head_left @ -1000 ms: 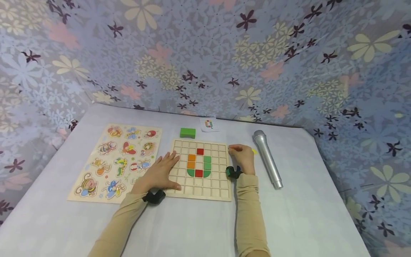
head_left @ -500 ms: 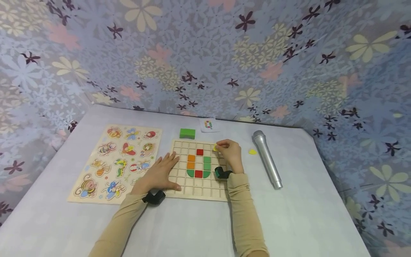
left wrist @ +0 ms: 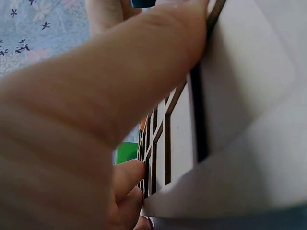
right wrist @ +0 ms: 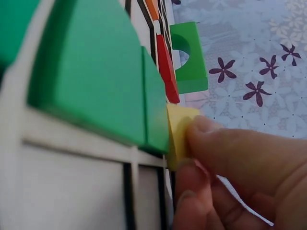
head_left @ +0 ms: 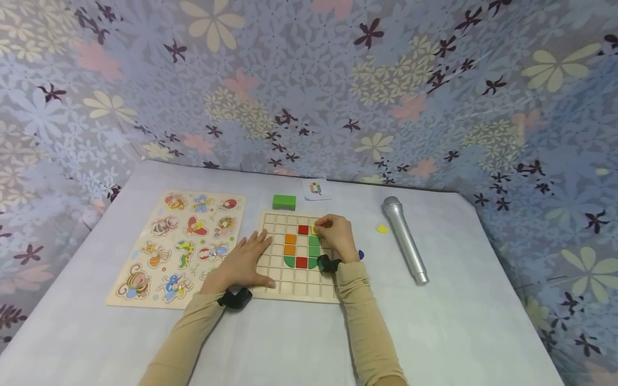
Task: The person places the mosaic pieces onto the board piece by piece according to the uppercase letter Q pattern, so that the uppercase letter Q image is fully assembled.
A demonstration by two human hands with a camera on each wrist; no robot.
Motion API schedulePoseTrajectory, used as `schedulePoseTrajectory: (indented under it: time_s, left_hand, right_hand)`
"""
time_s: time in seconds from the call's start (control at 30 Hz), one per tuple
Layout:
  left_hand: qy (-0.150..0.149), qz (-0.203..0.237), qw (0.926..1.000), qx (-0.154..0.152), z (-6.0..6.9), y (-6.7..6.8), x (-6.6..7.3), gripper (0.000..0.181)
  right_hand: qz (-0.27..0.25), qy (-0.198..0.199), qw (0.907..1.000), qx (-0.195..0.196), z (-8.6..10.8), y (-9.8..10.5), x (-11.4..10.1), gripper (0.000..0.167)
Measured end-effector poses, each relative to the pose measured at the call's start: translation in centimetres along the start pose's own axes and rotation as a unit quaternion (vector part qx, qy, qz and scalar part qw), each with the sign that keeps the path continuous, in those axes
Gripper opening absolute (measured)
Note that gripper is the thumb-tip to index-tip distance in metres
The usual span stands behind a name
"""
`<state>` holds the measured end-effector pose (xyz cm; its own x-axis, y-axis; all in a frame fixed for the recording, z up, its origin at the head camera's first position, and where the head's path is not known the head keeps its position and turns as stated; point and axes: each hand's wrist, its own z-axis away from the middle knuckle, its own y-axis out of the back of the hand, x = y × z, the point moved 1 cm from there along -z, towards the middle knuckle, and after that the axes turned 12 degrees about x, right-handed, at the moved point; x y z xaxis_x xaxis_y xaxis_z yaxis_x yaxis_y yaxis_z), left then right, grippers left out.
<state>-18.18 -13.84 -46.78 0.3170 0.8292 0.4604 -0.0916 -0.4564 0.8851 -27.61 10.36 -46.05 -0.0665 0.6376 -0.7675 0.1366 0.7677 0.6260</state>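
Note:
A wooden grid board (head_left: 287, 279) lies on the table with red, orange and green tiles set in a ring-like pattern. My left hand (head_left: 243, 262) rests flat on its left edge, fingers and thumb spread. Between thumb and fingertips, my right hand (head_left: 336, 236) pinches a yellow tile (right wrist: 178, 132) at the cell right of the upper red tile (head_left: 303, 229). In the right wrist view this tile stands tilted beside the green tiles (right wrist: 91, 76). Whether it sits fully in its cell I cannot tell.
Left of the board lies an insect puzzle board (head_left: 164, 252). Behind stand a green block (head_left: 284, 202) and a pattern card (head_left: 316, 189). To the right are a loose yellow piece (head_left: 382, 229), a small blue piece (head_left: 361, 255) and a silver microphone (head_left: 406, 241).
From the board's right side, my right hand has moved left over the grid with the yellow tile, to the cell beside the upper red tile. My left hand has stayed in place.

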Motion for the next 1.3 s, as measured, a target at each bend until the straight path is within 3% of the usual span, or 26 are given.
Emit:
schedulePoseTrajectory:
  time_s: [0.3,0.53,0.63,0.73,0.83,0.9,1.07,1.17,1.3]
  left_hand:
    - [-0.003,0.0,1.0,0.0,-0.3,0.4,0.2,0.11]
    - [0.004,0.0,1.0,-0.003,0.2,0.6,0.0,0.11]
    - [0.007,0.0,1.0,0.001,0.3,0.5,0.0,0.11]
    - [0.006,0.006,1.0,0.004,0.2,0.4,0.2,0.11]
    - [0.005,0.012,0.9999,0.004,0.2,0.1,0.3,0.11]
    - [0.004,0.015,0.9999,0.005,0.2,0.0,0.3,0.11]
    - [0.004,0.012,0.9999,0.007,0.3,-0.2,0.1,0.111]
    - [-0.002,0.008,0.9999,0.01,0.3,-0.2,0.0,0.111]
    - [-0.005,0.01,0.9999,0.011,0.1,-0.3,0.0,0.11]
  right_hand:
    - [0.005,0.025,0.9988,-0.043,0.2,0.1,0.0,0.014]
    - [0.0,0.018,0.996,-0.087,0.8,-0.1,-0.2,0.031]
    - [-0.019,0.002,0.9987,-0.048,0.7,0.8,0.2,0.028]
    - [-0.039,-0.037,0.998,0.034,0.4,2.8,1.4,0.028]
    - [-0.046,-0.083,0.9887,0.116,0.3,4.8,3.0,0.032]
    - [-0.051,-0.115,0.9809,0.149,0.2,5.5,4.2,0.035]
    - [-0.099,-0.187,0.9587,0.19,0.1,5.7,6.5,0.039]
    - [-0.127,-0.208,0.9473,0.208,0.1,5.5,7.0,0.038]
    - [-0.12,-0.202,0.9524,0.194,0.2,5.3,6.8,0.037]
